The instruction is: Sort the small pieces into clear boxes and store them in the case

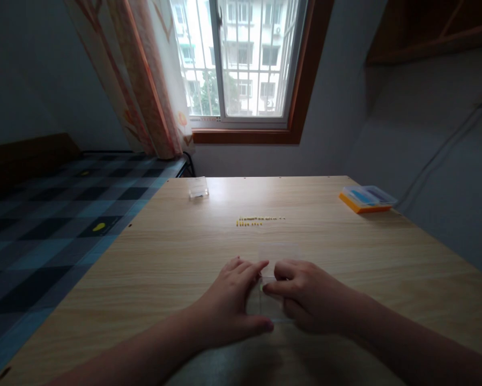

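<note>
A clear plastic box (272, 306) lies on the wooden table before me, its see-through lid (279, 251) apparently folded back on the far side. My left hand (235, 295) spans the box from the left, thumb along its near edge and fingers at its far edge, steadying it. From the right, my right hand (311, 295) reaches over the box. Its index finger points down into it, touching a tiny pale-green spot too small to name; the thumb is apart from that fingertip and the other fingers are curled. Farther off, several tiny yellowish pieces (249, 224) lie in two rows.
Another small clear case (198, 187) stands at the table's far left. An orange-and-clear box (365, 199) with blue contents sits at the far right. A bed with a checked cover (80, 214) adjoins the table's left side. Beyond are a curtain (144, 80) and a barred window.
</note>
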{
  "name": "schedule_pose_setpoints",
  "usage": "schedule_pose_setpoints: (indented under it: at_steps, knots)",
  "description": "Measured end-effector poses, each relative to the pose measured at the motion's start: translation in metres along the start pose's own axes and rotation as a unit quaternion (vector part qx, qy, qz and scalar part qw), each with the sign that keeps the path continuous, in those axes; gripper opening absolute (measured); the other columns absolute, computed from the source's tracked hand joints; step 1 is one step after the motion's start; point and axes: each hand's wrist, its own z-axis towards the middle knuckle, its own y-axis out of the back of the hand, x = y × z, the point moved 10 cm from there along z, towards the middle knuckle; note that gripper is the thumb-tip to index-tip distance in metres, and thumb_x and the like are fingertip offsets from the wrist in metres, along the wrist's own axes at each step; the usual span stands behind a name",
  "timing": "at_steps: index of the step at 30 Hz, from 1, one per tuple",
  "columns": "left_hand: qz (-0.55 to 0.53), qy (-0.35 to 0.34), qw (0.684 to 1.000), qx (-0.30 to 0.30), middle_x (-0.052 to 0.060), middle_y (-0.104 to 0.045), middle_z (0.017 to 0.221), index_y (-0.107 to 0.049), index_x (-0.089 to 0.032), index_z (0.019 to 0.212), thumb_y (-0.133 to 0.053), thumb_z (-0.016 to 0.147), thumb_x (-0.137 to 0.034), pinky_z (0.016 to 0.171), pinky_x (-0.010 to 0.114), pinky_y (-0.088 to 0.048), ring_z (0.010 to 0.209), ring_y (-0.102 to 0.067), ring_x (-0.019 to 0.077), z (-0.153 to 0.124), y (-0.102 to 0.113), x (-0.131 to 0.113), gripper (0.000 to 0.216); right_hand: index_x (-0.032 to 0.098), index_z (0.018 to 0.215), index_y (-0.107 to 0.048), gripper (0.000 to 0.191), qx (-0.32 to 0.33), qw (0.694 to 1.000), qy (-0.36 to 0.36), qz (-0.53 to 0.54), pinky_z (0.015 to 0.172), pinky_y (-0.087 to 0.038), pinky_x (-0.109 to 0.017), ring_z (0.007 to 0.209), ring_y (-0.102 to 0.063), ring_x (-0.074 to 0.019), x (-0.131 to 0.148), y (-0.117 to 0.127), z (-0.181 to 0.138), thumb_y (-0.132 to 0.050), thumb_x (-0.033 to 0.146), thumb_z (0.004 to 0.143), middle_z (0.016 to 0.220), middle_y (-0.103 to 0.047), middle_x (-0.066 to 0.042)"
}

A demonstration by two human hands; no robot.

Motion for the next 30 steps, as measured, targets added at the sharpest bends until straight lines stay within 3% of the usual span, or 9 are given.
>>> schedule_pose_setpoints:
  at_steps: [19,30]
  knots:
    - [-0.001,0.016,1.000,0.002,0.011,-0.063,0.132,-0.040,-0.023,0.151,-0.085,0.069,-0.047,0.122,0.062,-0.015,0.132,-0.051,0.0372,0.0011,-0.0007,0.0012,0.096,0.020,0.098,-0.068,0.026,0.002,1.000,-0.023,0.012,0.068,-0.034,-0.028,0.074,-0.046,-0.0152,-0.0048,-0.0009,0.0003,-0.053,0.010,0.079,0.084,-0.052,-0.002]
    - [-0.003,0.017,1.000,0.000,0.012,-0.058,0.141,-0.040,-0.022,0.151,-0.084,0.070,-0.045,0.122,0.062,-0.017,0.137,-0.046,0.0379,-0.0010,-0.0010,0.0000,0.095,0.020,0.092,-0.067,0.021,-0.001,1.000,-0.023,0.008,0.068,-0.034,-0.028,0.073,-0.045,-0.0142,-0.0063,-0.0012,0.0004,-0.052,0.010,0.081,0.084,-0.051,-0.002]
